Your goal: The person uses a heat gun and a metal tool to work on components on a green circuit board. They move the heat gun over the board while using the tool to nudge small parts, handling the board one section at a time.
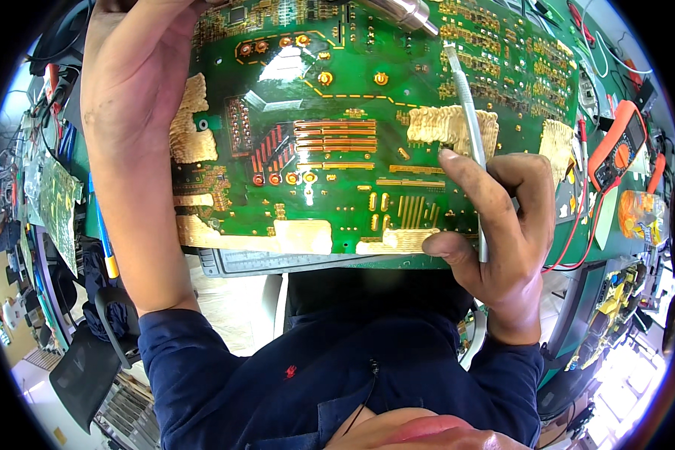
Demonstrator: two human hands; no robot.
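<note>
A large green circuit board (420,90) lies in front of me, with gold pads, rows of small parts and wrinkled cream-coloured strips (457,126) stuck on it. My right hand (506,217) is closed on a slim silver craft knife (469,112). Its tip points away from me, over the board's far right part. Over the far edge, the metal nozzle (409,13) of a tool reaches in near the knife tip; its handle is out of view. My left hand (146,56) is above the board's far left corner, its fingers mostly cut off by the upper edge.
An orange multimeter (619,146) with red leads lies at the right, near a clear bag (643,217) with orange contents. Another circuit board (58,202) stands at the left beside a blue, yellow-tipped tool (111,264). A black chair (82,375) is at lower left.
</note>
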